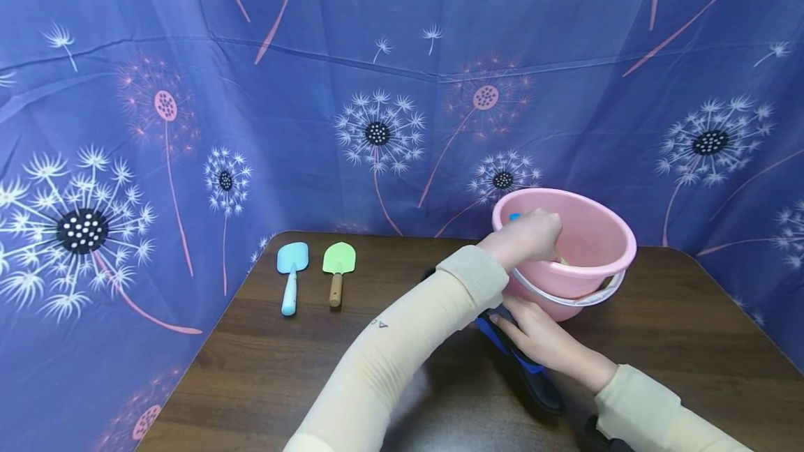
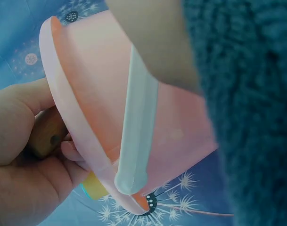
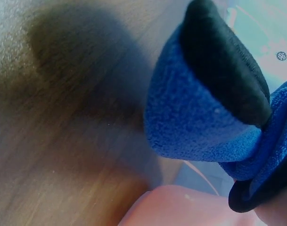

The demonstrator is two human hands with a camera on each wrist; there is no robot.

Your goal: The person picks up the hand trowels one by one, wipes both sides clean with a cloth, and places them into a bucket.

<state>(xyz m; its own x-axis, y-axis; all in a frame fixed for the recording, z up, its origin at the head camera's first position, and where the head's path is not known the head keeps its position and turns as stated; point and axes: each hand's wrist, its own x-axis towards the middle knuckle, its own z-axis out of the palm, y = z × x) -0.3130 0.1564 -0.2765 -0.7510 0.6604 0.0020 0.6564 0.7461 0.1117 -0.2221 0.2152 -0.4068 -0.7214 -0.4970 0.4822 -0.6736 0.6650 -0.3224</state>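
Note:
A pink bucket [image 1: 581, 229] stands tilted at the table's right rear, its white handle [image 2: 136, 127] hanging across the outside. My left hand [image 1: 530, 234] reaches over its rim; in the left wrist view it grips a wooden handle [image 2: 48, 134] with a hole near its end. The tool's other end is hidden. Something yellow [image 2: 94, 186] shows below the rim, and a bit of blue [image 1: 515, 216] at the bucket's left inner side. Low beside the bucket, my right hand [image 1: 543, 340] holds a folded blue terry cloth [image 3: 195, 113] with black edging.
On the table's left lie a light-blue toy shovel [image 1: 292, 274] and a green toy shovel [image 1: 339, 270] with a wooden handle. A blue dandelion-print curtain [image 1: 301, 131] hangs behind the brown wooden table [image 1: 251, 375]. Something dark [image 1: 606, 438] lies at the lower right, under the sleeve.

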